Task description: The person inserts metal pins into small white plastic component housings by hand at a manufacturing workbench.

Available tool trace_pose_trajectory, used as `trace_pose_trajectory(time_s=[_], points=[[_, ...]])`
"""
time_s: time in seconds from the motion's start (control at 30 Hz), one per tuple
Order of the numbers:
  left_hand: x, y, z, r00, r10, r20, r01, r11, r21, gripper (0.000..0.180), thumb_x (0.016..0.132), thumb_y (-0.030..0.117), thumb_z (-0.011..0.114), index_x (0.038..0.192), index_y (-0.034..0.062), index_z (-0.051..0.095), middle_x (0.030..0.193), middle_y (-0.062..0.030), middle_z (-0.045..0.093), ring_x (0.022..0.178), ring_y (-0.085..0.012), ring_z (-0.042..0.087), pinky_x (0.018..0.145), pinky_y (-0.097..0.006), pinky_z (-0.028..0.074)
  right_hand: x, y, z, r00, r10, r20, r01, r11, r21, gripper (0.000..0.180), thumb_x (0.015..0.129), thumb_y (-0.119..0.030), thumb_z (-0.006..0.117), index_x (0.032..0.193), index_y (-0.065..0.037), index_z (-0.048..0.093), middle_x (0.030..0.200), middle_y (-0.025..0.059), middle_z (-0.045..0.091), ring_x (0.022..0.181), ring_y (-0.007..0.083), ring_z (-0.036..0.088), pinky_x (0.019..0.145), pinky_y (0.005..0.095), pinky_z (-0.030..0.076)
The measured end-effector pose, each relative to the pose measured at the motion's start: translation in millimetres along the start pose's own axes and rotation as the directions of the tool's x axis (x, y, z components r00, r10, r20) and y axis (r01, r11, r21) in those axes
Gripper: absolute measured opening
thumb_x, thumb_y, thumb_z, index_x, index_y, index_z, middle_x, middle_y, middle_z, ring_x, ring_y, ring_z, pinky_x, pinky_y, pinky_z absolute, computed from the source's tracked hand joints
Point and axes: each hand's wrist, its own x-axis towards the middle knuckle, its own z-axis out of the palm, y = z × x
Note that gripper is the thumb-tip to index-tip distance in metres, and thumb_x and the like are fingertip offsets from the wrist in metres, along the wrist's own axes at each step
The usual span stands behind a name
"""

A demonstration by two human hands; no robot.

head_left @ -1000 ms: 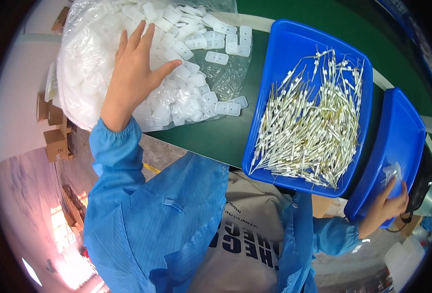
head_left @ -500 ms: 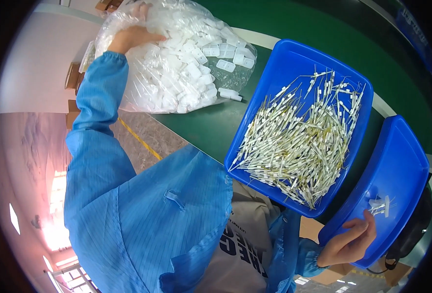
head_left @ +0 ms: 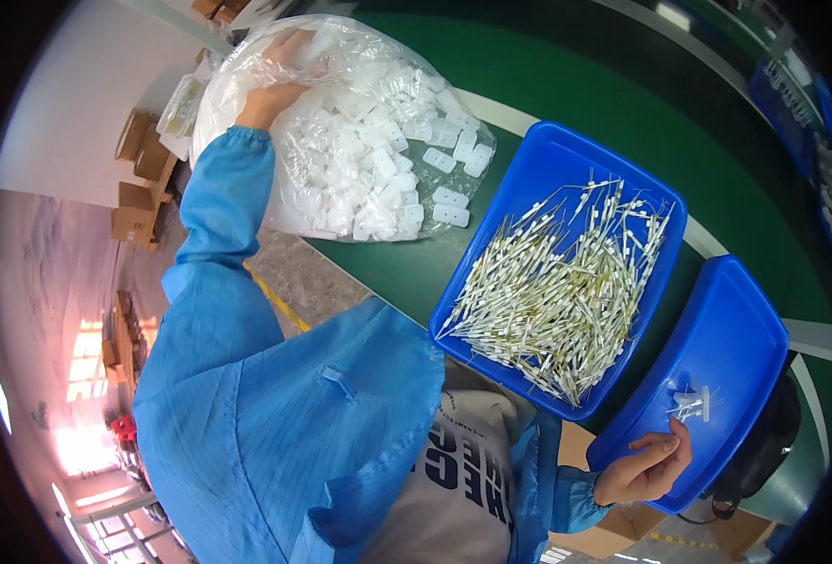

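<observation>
A clear plastic bag (head_left: pixel 247 188) full of small white plastic pieces (head_left: pixel 378 160) lies on the green bench at the upper left. My left hand (head_left: pixel 279 80) is at the bag's far left side, thumb and fingers around its film; some fingers are blurred behind the plastic. Two white rectangular pieces (head_left: pixel 450 207) lie beside the bag. My right hand (head_left: pixel 646 465) hovers at the near edge of the right blue bin (head_left: pixel 735 329), fingers loosely curled and apart, holding nothing visible. Close to its fingertips, a few thin wired parts (head_left: pixel 688 404) and a translucent strip lie in that bin.
Between bag and right bin stands a blue tray (head_left: pixel 566 150) heaped with thin white parts with wire leads (head_left: pixel 566 291). A dark green surface (head_left: pixel 604 75) runs along the far side. Cardboard boxes (head_left: pixel 134 211) stand at left, and an open carton (head_left: pixel 604 536) sits below the bins.
The view has shifted, so bench and bins appear displaced. The two loose pieces beside the bag have tipped over and now lie flat. Both hands keep about the same places.
</observation>
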Motion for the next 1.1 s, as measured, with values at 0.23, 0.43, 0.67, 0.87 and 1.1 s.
trace_pose_trajectory(time_s=[0.23, 0.43, 0.67, 0.87, 1.1], points=[[2, 119, -46, 0.990, 0.142, -0.018, -0.134, 0.876, -0.462, 0.035, 0.075, 0.029, 0.078, 0.104, 0.0109, 0.069, 0.098, -0.0095, 0.068, 0.092, -0.0306, 0.066, 0.083, -0.036, 0.052, 0, -41, 36, 0.993, -0.102, 0.057, 0.097, 0.991, 0.091, 0.023, 0.103, -0.017, 0.048, 0.108, 0.001, 0.063, 0.060, 0.0011, 0.048, 0.053, 0.0061, 0.039, 0.052, 0.0233, 0.026], [-13, 201, -19, 0.990, 0.007, -0.144, -0.125, 0.533, -0.837, 0.027, 0.072, 0.017, 0.080, 0.095, 0.0089, 0.067, 0.091, -0.0068, 0.066, 0.082, -0.0197, 0.064, 0.075, -0.031, 0.051, -6, -77, 79, 0.939, -0.209, 0.274, 0.156, 0.967, 0.202, 0.021, 0.102, -0.013, 0.049, 0.108, 0.002, 0.063, 0.062, 0.0014, 0.051, 0.053, 0.0049, 0.042, 0.049, 0.0221, 0.029], [-57, 283, -3, 0.997, 0.050, -0.060, -0.075, 0.429, -0.900, 0.028, 0.070, 0.020, 0.078, 0.093, 0.0127, 0.065, 0.093, -0.0044, 0.064, 0.079, -0.0266, 0.065, 0.064, -0.035, 0.054, -8, -85, 90, 0.934, -0.138, 0.330, 0.093, 0.985, 0.146, 0.022, 0.104, -0.013, 0.047, 0.110, 0.002, 0.062, 0.062, 0.0008, 0.051, 0.051, 0.0030, 0.040, 0.046, 0.0220, 0.026], [-80, 309, 10, 0.974, 0.223, 0.043, -0.081, 0.520, -0.850, 0.046, 0.069, 0.028, 0.081, 0.111, 0.0160, 0.065, 0.113, -0.0082, 0.062, 0.101, -0.0312, 0.063, 0.071, -0.039, 0.057, -4, -90, 94, 0.942, -0.080, 0.326, 0.064, 0.996, 0.060, 0.023, 0.103, -0.014, 0.048, 0.110, 0.002, 0.063, 0.062, -0.0003, 0.049, 0.052, 0.0028, 0.039, 0.047, 0.0218, 0.026], [-39, 192, 7, 0.997, 0.074, 0.028, -0.049, 0.857, -0.513, 0.086, 0.066, 0.048, 0.084, 0.138, 0.0167, 0.050, 0.141, -0.0126, 0.047, 0.126, -0.0387, 0.049, 0.097, -0.043, 0.050, 4, -78, 87, 0.976, -0.077, 0.203, 0.073, 0.997, 0.030, 0.020, 0.101, -0.012, 0.051, 0.104, 0.002, 0.065, 0.065, 0.0020, 0.056, 0.047, 0.0039, 0.041, 0.044, 0.0220, 0.027]])
